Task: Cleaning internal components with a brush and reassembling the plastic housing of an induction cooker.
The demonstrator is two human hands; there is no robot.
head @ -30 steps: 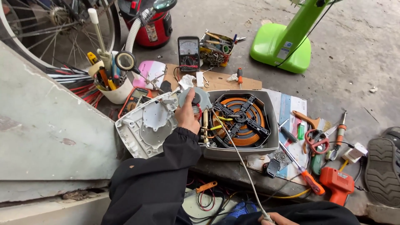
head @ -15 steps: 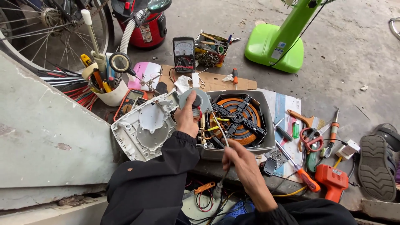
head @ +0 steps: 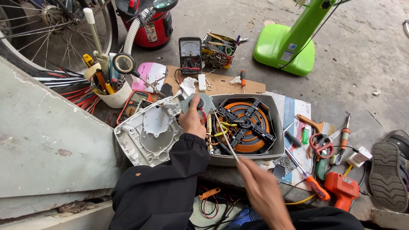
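Grey concrete slab point(head: 47, 145) fills the left; bicycle wheel point(head: 47, 25) behind it at top left. Green fan base point(head: 283, 51) on the floor, top right. Red canister vacuum point(head: 149, 21) at top centre, its ribbed hose curving down to the left.

Work centre: opened induction cooker housing point(head: 277, 127), a grey rounded tray lying flat. Inside it sits the orange coil disc point(head: 247, 125) under a black spoked frame, with yellow and red wiring bunched at the tray's left end. Just left of it, touching, lies the white bottom cover point(head: 145, 136), inner side up, tilted on the slab edge.

Left hand point(head: 191, 121), black sleeve, rests at the seam between cover and housing; fingers curled around a small round grey part point(head: 203, 102), thumb over it.

Right hand point(head: 262, 191), blurred, low in view, near the housing's front rim. Fingertips pinched on the near end of a thin pale rod point(head: 223, 136). Rod's long axis runs diagonally: near end at the hand, lower right; far tip points up and left into the wiring at the housing's left end. Whether the tip touches anything, cannot tell.

White cup point(head: 113, 96) left of the cover holds screwdrivers and pens upright, plus a magnifier on a stalk. Analogue multimeter point(head: 190, 55) stands behind on cardboard point(head: 221, 85). A small open box point(head: 219, 51) beside it holds mixed small parts and tools.

Right of housing: orange drill point(head: 343, 191), red-handled snips point(head: 321, 147), screwdrivers point(head: 313, 185) on paper. Dark sandal point(head: 390, 174) at far right.
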